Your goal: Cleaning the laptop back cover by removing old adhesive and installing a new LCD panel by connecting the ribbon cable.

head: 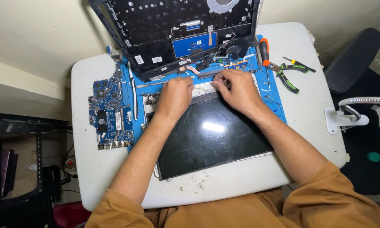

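We've got both hands, left hand [174, 96] and right hand [237, 89], pinching the top edge of the dark laptop screen panel [211, 135] on the blue mat [278, 107]; small white rectangular labels on the blue motherboard [110, 110] at the desk's [308, 126] left.

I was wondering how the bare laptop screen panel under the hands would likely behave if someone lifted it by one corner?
The screen panel looks thin and wide, so it would probably flex and could crack. Its glossy face shows glare, so it is likely slippery. Both the left hand and right hand rest at its top edge, which suggests supporting it evenly.
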